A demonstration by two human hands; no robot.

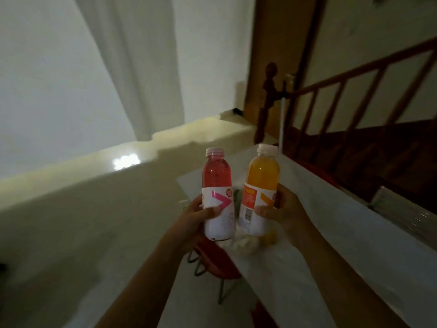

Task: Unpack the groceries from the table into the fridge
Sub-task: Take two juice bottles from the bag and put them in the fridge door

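Two clear plastic bottles are held upright, side by side and close together, above the white-covered surface point(331, 221). The left hand point(196, 218) wraps its fingers around the pink bottle point(217, 195), with the thumb across the smooth white label. The right hand point(283, 209) holds the orange bottle point(260, 188) in the same way. Each bottle is round, with a pale ribbed cap and coloured liquid in the upper half. Below them stands one red stool point(220, 263) with thin metal legs. At the right is a wooden stair railing point(354, 91) with slanted bars
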